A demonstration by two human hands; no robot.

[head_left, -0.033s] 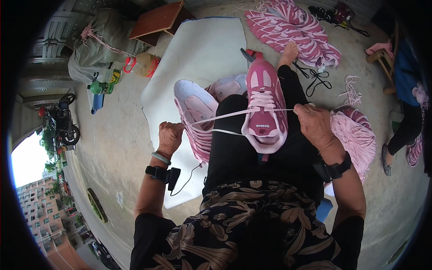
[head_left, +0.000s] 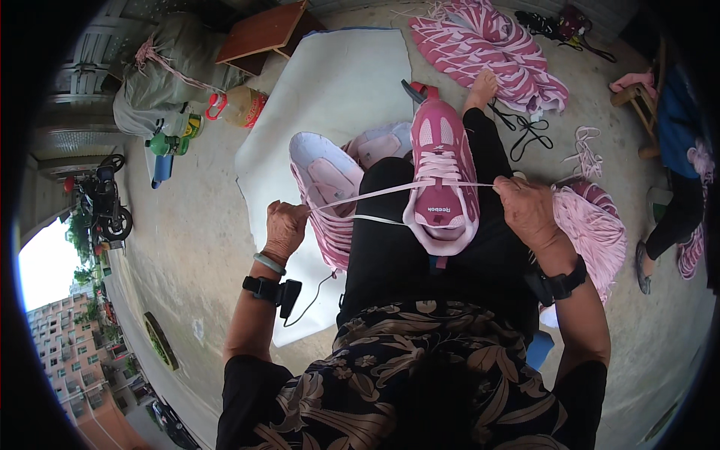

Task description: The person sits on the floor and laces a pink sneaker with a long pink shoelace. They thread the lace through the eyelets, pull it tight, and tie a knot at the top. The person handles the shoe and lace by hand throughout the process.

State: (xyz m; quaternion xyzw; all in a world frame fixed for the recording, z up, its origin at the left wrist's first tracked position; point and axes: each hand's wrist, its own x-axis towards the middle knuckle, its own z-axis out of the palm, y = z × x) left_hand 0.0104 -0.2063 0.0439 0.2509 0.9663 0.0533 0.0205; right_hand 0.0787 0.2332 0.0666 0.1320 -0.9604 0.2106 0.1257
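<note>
A pink shoe upper (head_left: 442,201) rests on my thighs, toe pointing away, with pale lace rows across its front. My left hand (head_left: 285,229), closed, pinches the pale pink shoelace (head_left: 375,192) left of the shoe. My right hand (head_left: 525,210) is closed on the lace to the right of it. Between the hands the lace runs nearly straight across the tongue; a second strand sags from the shoe's left side toward my left hand. Beside my left thigh stands a stack of nested pink uppers (head_left: 324,176), with another upper (head_left: 381,144) behind it.
A white sheet (head_left: 330,82) lies on the concrete floor under the stack. Pink uppers (head_left: 517,52) are heaped ahead, and a bundle of pink laces (head_left: 589,244) lies at my right. Bottles (head_left: 244,110) stand at far left. Another person's leg (head_left: 675,217) shows at right.
My right hand has shifted very slightly to the right with the lace. The shoe upper stays where it was.
</note>
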